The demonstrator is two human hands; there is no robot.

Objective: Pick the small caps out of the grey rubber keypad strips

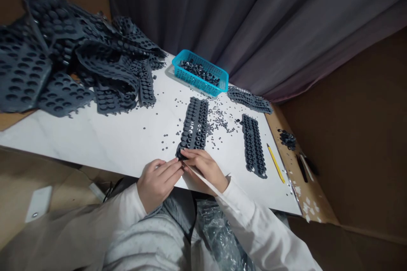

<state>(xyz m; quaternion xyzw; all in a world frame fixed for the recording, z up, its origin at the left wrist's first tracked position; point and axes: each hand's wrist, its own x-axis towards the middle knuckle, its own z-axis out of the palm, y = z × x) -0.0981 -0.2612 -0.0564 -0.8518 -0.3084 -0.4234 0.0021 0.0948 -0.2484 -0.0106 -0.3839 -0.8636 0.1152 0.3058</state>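
Observation:
A dark grey moulded rubber strip (197, 120) with rows of round buttons lies lengthwise before me, its near end at the table's front edge. My left hand (160, 181) is closed on that near end, fingers pressed together. From the right side my right hand (208, 169) meets it, fingers bent, pinching a long thin pale stick-like tool (203, 179) whose tip is at the strip's near corner. What the tip touches is hidden by the fingers. Small dark round bits (219, 120) are scattered beside the strip.
A turquoise basket (197, 79) of small dark parts stands behind. Perforated rubber sheets (104, 63) are heaped at left. On the right are another strip (253, 146), folded strips (249, 99), a yellow knife-like tool (275, 164) and a dark pile (287, 139). A curtain hangs behind.

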